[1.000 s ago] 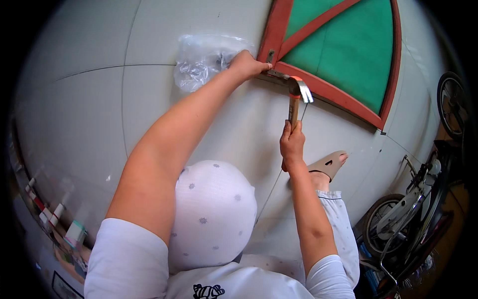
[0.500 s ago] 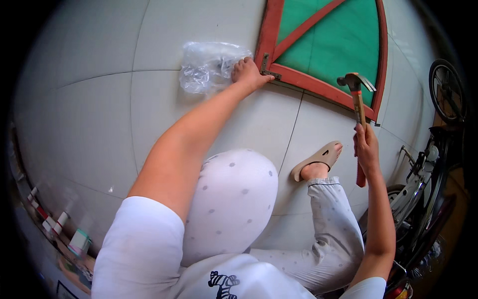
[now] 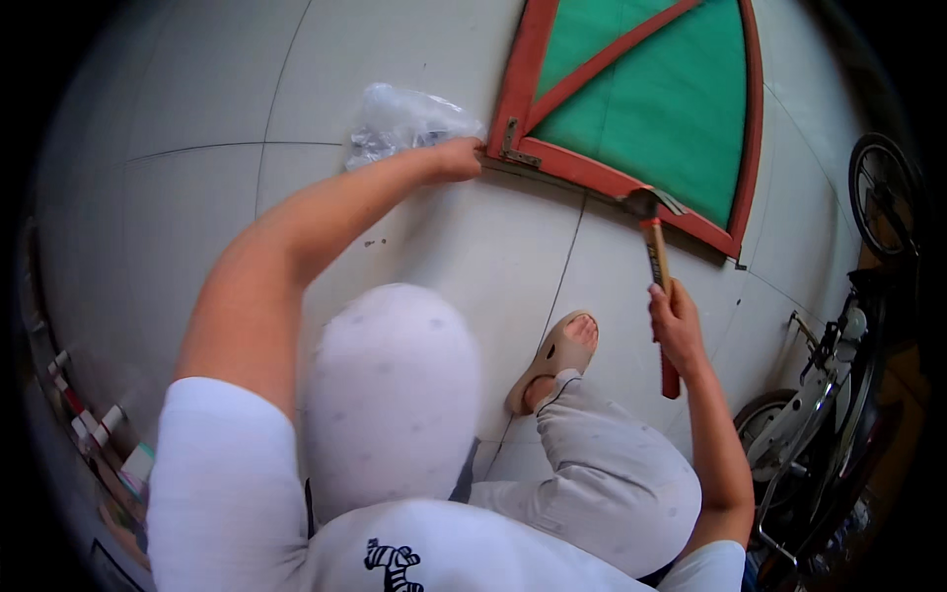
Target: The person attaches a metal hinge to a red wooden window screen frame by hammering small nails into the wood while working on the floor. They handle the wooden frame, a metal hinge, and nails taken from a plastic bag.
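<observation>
A seated person's right hand clenches an upright claw hammer, its head at the red wooden frame ahead, while the left hand presses fingers against the frame's hinged corner.

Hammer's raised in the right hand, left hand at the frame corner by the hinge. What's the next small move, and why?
Probably swing the hammer back left toward the metal hinge on the red wooden frame and tap there. The left hand pinches at that corner, as if steadying something too small to see, while the right hand holds the hammer head off to the right, above the frame's lower rail.
</observation>
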The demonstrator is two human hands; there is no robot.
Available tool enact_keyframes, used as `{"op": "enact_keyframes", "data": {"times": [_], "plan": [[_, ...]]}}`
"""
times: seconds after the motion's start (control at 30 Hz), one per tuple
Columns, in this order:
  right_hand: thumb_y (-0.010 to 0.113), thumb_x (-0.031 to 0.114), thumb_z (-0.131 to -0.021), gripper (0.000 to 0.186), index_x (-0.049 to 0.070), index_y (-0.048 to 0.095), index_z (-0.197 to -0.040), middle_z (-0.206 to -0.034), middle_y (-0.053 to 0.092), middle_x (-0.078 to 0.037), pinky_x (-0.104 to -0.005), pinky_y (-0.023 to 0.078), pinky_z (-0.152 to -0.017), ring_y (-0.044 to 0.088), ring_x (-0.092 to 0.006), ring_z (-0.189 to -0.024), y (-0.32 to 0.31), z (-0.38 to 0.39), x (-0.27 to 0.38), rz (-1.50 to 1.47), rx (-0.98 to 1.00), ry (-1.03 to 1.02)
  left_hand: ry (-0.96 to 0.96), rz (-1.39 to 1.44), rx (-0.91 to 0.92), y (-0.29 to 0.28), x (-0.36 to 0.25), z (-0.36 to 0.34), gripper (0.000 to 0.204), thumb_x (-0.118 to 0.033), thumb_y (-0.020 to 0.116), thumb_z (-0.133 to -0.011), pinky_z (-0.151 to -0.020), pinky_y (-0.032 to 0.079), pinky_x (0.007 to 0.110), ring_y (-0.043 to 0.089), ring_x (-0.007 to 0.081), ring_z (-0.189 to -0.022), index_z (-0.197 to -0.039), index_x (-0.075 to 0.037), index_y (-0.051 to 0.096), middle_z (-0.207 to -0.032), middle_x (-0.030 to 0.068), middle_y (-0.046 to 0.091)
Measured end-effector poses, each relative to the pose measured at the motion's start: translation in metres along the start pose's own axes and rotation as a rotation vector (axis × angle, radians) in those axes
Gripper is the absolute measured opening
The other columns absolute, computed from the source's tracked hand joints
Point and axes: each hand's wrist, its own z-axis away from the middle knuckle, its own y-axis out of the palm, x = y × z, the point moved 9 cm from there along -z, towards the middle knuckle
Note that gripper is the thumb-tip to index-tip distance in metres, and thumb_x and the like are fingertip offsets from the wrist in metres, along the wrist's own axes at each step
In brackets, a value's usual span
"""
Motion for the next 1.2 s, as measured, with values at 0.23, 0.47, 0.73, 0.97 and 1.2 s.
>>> {"op": "enact_keyframes", "data": {"times": [0.23,0.47,0.73,0.97,1.2], "plan": [[0.050,0.020,-0.094,0.021,0.002,0.050,-0.105,-0.069,0.056,-0.015,-0.0356,0.044,-0.057,0.053,-0.0260,-0.057,0.086,-0.066,0.027,0.082,0.083,-0.326,-0.286,-0.379,-0.486,-0.057,0.017,0.026,0.050,-0.019,0.062,-0.078,-0.098,0.041,0.040,0.053,0.0325,-0.113,-0.123,-0.002,0.050,-0.113,0.0204,0.058],[0.051,0.021,-0.093,0.020,0.001,0.050,-0.099,-0.070,0.057,-0.022,-0.0429,0.045,-0.061,0.058,-0.0408,-0.068,0.115,-0.100,0.018,0.239,0.053,-0.427,-0.064,0.200,-0.696,0.014,0.010,0.045,0.032,-0.026,0.063,-0.083,-0.082,0.044,0.041,0.057,0.0296,-0.092,-0.098,0.002,0.056,-0.094,0.0167,0.062],[0.052,0.020,-0.093,0.019,0.002,0.050,-0.098,-0.068,0.057,-0.020,-0.0410,0.043,-0.055,0.055,-0.0374,-0.059,0.103,-0.099,0.022,0.055,0.086,-0.354,-0.339,0.081,-0.733,0.005,0.000,0.048,0.057,-0.055,0.065,-0.077,-0.083,0.043,0.042,0.059,0.0317,-0.091,-0.092,0.000,0.059,-0.092,0.0145,0.064],[0.050,0.018,-0.093,0.017,0.004,0.046,-0.101,-0.071,0.058,-0.023,-0.0466,0.044,-0.056,0.058,-0.0432,-0.066,0.110,-0.110,0.001,0.289,0.029,-0.427,-0.472,0.117,-0.492,0.006,-0.001,0.034,0.060,-0.057,0.067,-0.073,-0.089,0.041,0.045,0.057,0.0318,-0.104,-0.096,-0.002,0.062,-0.103,0.0157,0.064],[0.048,0.019,-0.094,0.016,0.003,0.046,-0.100,-0.067,0.056,-0.020,-0.0413,0.044,-0.055,0.056,-0.0372,-0.059,0.108,-0.094,0.019,0.199,0.108,-0.345,-0.529,0.076,-0.342,0.001,0.008,0.029,0.063,-0.056,0.067,-0.071,-0.093,0.041,0.043,0.056,0.0315,-0.109,-0.103,-0.002,0.062,-0.109,0.0154,0.064]]}}
